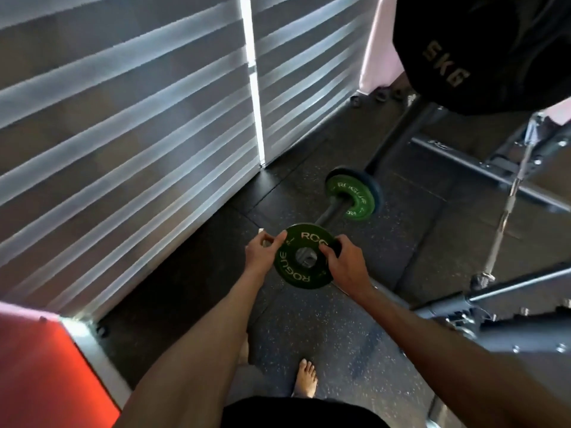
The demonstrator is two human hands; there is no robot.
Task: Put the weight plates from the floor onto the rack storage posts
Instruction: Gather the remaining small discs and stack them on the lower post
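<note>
fingers of left hand [262,253] and right hand [344,262] grasp the green weight plate [289,268] by its rim; a second green plate [352,196] sits beyond them.

left hand [262,252]: fingers curled on plate [286,265] left rim | right hand [346,261]: grips right rim, thumb on face | both forearms outstretched, converging | bare foot [306,379] below

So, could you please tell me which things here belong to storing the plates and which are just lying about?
Job: green plate, held by the left hand and right hand; second green plate on the barbell; black 5KG plate; rack frame.
Lying about: window blinds; red surface; chrome cable bar.
</note>
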